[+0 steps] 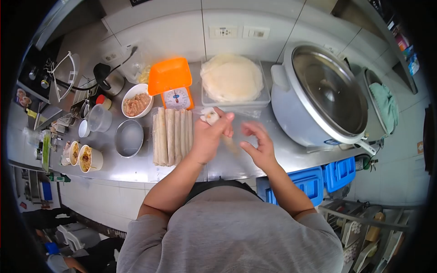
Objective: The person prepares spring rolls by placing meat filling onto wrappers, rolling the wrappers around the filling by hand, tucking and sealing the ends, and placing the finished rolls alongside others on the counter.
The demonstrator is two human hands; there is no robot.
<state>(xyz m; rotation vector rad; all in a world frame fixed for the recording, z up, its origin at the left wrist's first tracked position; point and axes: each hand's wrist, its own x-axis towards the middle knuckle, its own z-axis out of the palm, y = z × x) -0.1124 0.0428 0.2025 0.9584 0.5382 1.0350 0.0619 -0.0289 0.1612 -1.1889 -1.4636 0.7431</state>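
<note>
My left hand [210, 136] is closed around a pale, soft, crumpled piece with brownish marks [209, 116], which sticks out at the top of the fist; a blurred pale strip shows below it. To the right, my right hand [260, 146] has its fingers apart and holds nothing; motion smears its fingertips. Beside my left hand lies a row of several long pale rolls [172, 136] on plastic. Behind both hands, a stack of thin round wrappers [232, 77] rests in a clear plastic tray [234, 103].
An orange kitchen scale [176, 96] stands beside a white bowl of minced meat [137, 102]. A round metal tin [129, 138] and paper cups of food [90, 159] are at left. A large lidded cooker [296, 113] stands at right, with blue lidded bins [305, 182] below the counter edge.
</note>
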